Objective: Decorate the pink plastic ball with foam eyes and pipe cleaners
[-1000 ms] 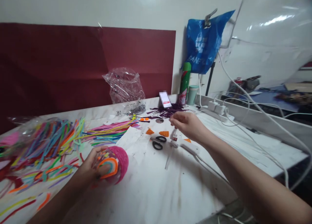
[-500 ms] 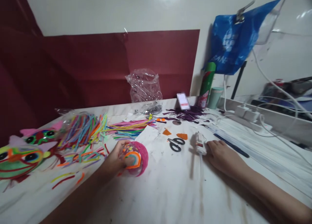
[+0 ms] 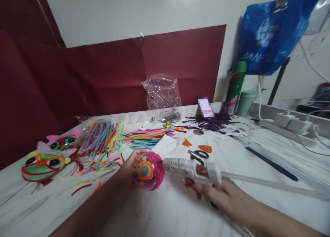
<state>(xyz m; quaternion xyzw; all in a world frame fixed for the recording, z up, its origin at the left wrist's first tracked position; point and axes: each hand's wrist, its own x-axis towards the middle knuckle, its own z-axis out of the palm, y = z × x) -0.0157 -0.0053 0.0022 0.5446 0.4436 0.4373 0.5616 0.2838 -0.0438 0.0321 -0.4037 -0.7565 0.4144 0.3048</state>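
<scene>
My left hand is closed around a round craft ball with pink yarn on its right side and an orange-edged arched patch facing me. My right hand grips a white hot glue gun by its handle, fingers at the orange trigger. The gun lies sideways, its nozzle right beside the pink yarn; whether they touch I cannot tell. A long clear glue stick sticks out of its back. Just behind the gun lie black scissors, partly covered, and two orange felt pieces.
Decorated face crafts and many colourful pipe cleaners lie on the left. Purple strands spread below a phone at the back. To the right are a dark blue stick, clear glue sticks and a power strip.
My right hand has picked the glue gun up off the table and brought its nozzle leftward to the ball. My left hand keeps holding the ball. The view has turned slightly left.
</scene>
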